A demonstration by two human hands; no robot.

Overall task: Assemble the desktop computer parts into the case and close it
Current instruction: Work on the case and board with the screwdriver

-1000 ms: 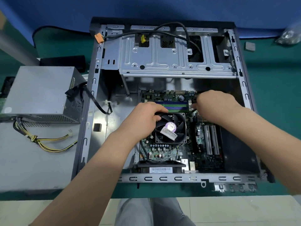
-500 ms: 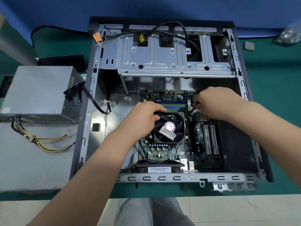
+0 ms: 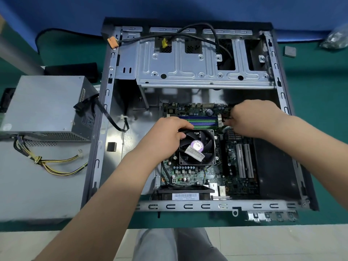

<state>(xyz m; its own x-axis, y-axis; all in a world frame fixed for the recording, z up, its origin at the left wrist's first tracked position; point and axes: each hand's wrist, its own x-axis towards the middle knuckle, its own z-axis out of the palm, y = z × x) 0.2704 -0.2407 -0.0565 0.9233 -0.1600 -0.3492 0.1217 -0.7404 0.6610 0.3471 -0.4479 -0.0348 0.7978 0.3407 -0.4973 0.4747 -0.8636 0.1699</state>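
Head view: the case (image 3: 105, 129) lies open on its side on a green mat (image 3: 320, 110), with the motherboard (image 3: 233, 166) seated in its lower middle and the drive cage (image 3: 188, 68) spanning the far end.

The left forearm enters from the lower left and angles up to the board. The left hand (image 3: 165, 136) sits palm down at the fan (image 3: 196, 147), on its near-left corner, wrist slightly bent. Its fingers (image 3: 180, 123) curl over the fan's far-left edge and the thumb presses against the frame's left side, so the hand grips the fan housing.

The right forearm comes in from the right edge, sloping up and left. The right hand (image 3: 252, 119) hovers knuckles up over the board's far-right corner, just right of the RAM slots (image 3: 197, 121). Its fingers are bent down and toward the slots; whether they pinch anything is hidden under the hand, so I cannot tell its grip.

Left of the case, a power supply (image 3: 43, 104) rests on a grey panel (image 3: 37, 185), its yellow and black wires (image 3: 56, 166) trailing across that panel. A black cable (image 3: 111, 117) runs from the supply over the case wall.
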